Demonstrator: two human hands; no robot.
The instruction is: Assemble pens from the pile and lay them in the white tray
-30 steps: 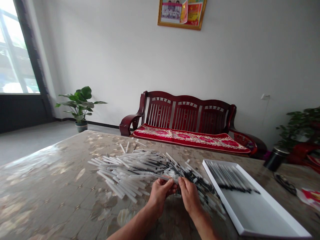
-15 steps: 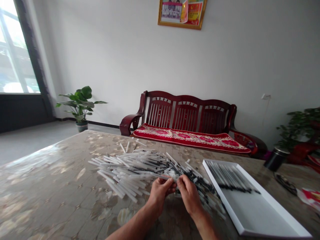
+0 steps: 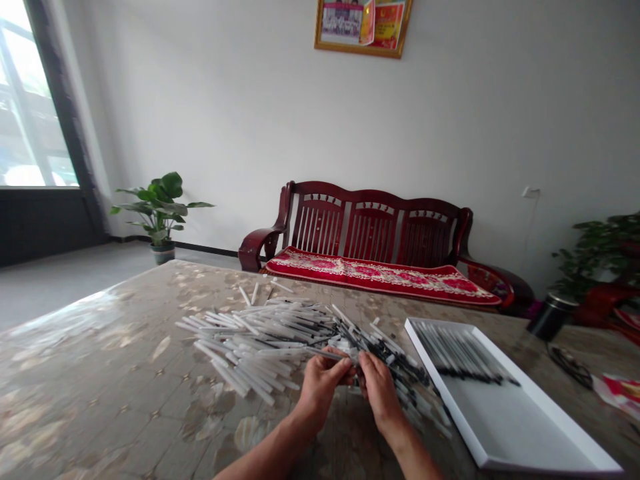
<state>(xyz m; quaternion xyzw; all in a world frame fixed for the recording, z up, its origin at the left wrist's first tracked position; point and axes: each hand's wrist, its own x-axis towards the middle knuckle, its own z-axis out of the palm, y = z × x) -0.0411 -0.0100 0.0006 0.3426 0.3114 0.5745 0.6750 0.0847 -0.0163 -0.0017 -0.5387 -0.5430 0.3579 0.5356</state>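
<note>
My left hand [image 3: 320, 390] is closed around a thin pen [image 3: 325, 353], whose pale barrel sticks out to the left over a heap. Close against it, the fingers of my right hand [image 3: 381, 393] are pinched together near the pen's right end; what lies between them is hidden. Behind and to the left of both hands spreads a pile of whitish pen barrels [image 3: 255, 343]. Darker pen parts with black pieces [image 3: 400, 363] are heaped at the right, partly covered by my right hand.
A shallow white box [image 3: 530, 427] stands at the right, with a row of black-tipped pens [image 3: 460, 353] in its far part. Beyond it are a dark cylinder [image 3: 553, 317] and a cable. The patterned tabletop [image 3: 125, 373] reaches towards a wooden bench [image 3: 370, 230].
My right hand has shifted slightly and its fingers have turned a little at the pen's end. The left hand stays nearly in place, holding the pen.
</note>
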